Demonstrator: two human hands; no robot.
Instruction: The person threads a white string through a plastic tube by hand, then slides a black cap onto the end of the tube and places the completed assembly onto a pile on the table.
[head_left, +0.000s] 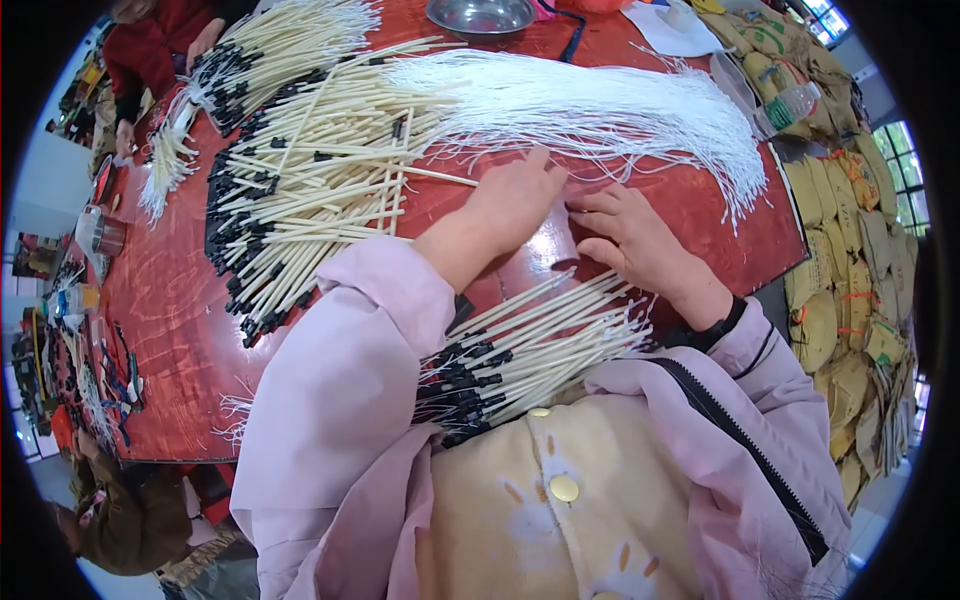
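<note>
Over the red table, my left hand [514,203] has its fingers bent down near the white strings, its fingertips partly hidden; what it pinches, if anything, I cannot make out. One pale stick ends against its left side. My right hand [632,235] is just right of it, fingers apart and curved toward the left hand, with nothing visible in them. A large pile of pale sticks with black ends [310,170] spreads to the left. From it, long white strings [600,105] fan out to the right. A smaller bundle of these sticks [540,345] lies close to my body, below my hands.
The red table [170,330] reaches around me. A metal bowl [480,14] and a white sheet [672,28] sit at its far side. A plastic bottle [790,108] is at the right edge, near stacked tan sacks [840,260]. Another person's hand [205,42] is at the far left.
</note>
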